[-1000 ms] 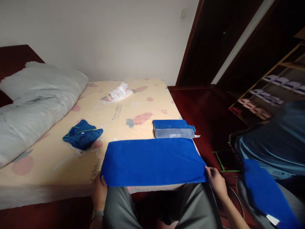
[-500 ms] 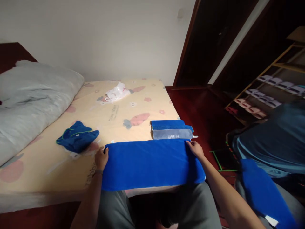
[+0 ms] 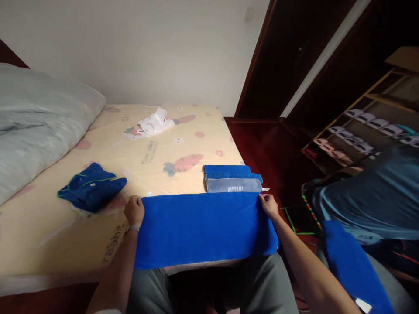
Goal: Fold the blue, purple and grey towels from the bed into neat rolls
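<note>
A bright blue towel [image 3: 203, 231] lies spread flat across the bed's near edge, its front part reaching my knees. At its far left corner, my left hand [image 3: 134, 210] is closed, pinching the edge. My right hand [image 3: 269, 206] pinches the far right corner between thumb and fingers. Just beyond the towel are a rolled or folded grey cloth [image 3: 218, 185] lettered "HAPPY LIFE" and a folded blue cloth [image 3: 225, 170] behind it. Left of my left hand, a crumpled dark blue cloth [image 3: 93, 187] with green edging rests on the bed.
The bed [image 3: 153, 174] has a carrot-patterned sheet. A white plastic bag [image 3: 155, 122] and a grey quilt [image 3: 42, 113] lie on it. At right sits another person [image 3: 363, 192] with a blue towel [image 3: 356, 266] over the leg. Behind them stands a slipper rack [image 3: 340, 102].
The view has shifted slightly, so the bed items appear further left. My left hand has moved a little left, and the towel's far edge looks straighter.
</note>
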A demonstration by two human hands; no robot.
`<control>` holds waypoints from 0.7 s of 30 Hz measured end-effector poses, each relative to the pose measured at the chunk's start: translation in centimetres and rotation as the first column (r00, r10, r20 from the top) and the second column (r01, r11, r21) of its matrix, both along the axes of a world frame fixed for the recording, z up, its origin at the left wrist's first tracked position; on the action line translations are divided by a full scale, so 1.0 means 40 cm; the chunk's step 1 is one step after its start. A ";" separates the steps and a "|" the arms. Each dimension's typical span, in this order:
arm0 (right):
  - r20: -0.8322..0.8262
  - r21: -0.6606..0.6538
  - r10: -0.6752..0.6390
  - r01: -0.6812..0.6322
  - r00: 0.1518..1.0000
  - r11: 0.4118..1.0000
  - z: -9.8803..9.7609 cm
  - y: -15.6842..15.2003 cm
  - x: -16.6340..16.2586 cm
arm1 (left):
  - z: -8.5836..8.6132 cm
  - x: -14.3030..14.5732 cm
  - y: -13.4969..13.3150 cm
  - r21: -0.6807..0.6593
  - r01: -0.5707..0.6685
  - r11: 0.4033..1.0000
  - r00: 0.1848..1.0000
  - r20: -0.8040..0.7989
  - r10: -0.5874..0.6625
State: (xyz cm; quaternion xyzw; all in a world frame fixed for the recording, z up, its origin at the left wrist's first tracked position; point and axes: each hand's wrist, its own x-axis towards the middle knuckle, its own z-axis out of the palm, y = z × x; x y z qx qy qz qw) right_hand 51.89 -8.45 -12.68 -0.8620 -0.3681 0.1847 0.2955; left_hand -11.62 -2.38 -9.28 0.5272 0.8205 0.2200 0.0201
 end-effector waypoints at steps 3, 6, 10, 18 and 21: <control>-0.016 0.011 0.034 -0.034 0.999 0.999 0.008 0.010 -0.005 | -0.007 0.006 -0.020 0.070 -0.012 0.997 0.998 -0.059 0.016; -0.012 0.052 0.066 -0.065 0.998 0.997 0.025 0.011 -0.014 | -0.011 0.002 -0.045 0.119 -0.071 0.990 0.990 -0.113 0.085; 0.008 0.135 0.086 -0.086 0.996 0.987 0.058 -0.014 -0.035 | -0.003 -0.014 -0.045 0.066 -0.030 0.997 1.000 0.008 0.030; -0.168 0.210 0.269 -0.232 0.948 0.950 0.200 -0.049 -0.177 | 0.016 0.008 -0.011 0.009 0.049 0.999 0.973 0.225 -0.050; -0.333 0.211 0.428 -0.376 0.840 0.902 0.247 -0.030 -0.308 | 0.028 0.049 -0.036 0.048 0.096 0.994 0.952 0.288 -0.106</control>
